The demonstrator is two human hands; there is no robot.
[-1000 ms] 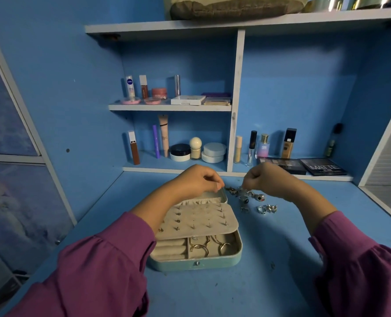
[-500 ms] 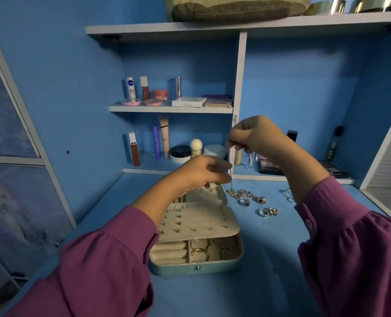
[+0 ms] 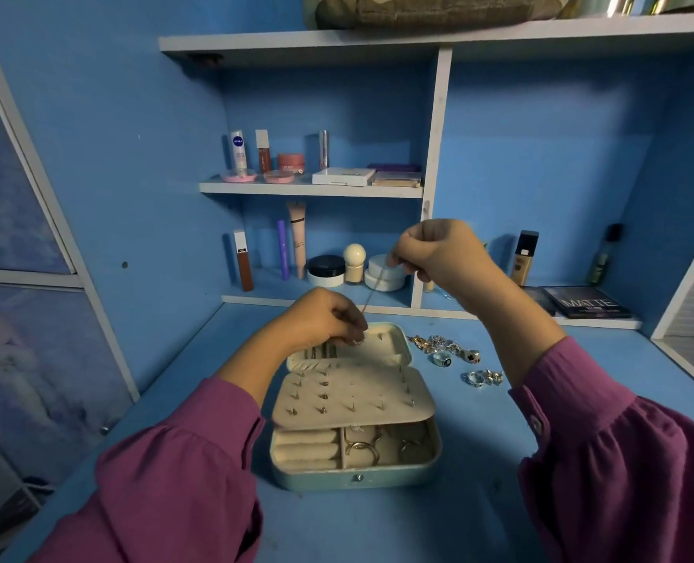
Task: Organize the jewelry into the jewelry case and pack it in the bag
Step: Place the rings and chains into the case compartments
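The writing I can read: NIVEA on the white bottle (image 3: 238, 154), up on the small shelf behind my jewelry case (image 3: 355, 416), and MATTE across the dark palette (image 3: 588, 307) lying flat to the case's far right. The other tubes and jars carry print too small for me to make out.

My left hand (image 3: 324, 321) hovers over the case's raised lid, fingers curled, the tips pinching the lower end of a thin silver chain (image 3: 373, 287). My right hand (image 3: 444, 253) is higher, above and behind the case, thumb and forefinger pinching the chain's upper end. The chain runs taut and slanted between the two hands, so fine it nearly vanishes against the jars behind it.

The case sits on the blue desk (image 3: 377, 530) between my forearms, pale teal outside with a small snap at its front wall, cream inside. A cream flap studded with earrings lies over its back half; beneath it, at the front, padded ring rolls fill the left compartment and gold hoops lie in the right ones. Its lid stands open at the back.

Just right of the case lies the loose jewelry (image 3: 444, 348): a tangle of gold and silver pieces and a few chunky rings, one with a blue stone.
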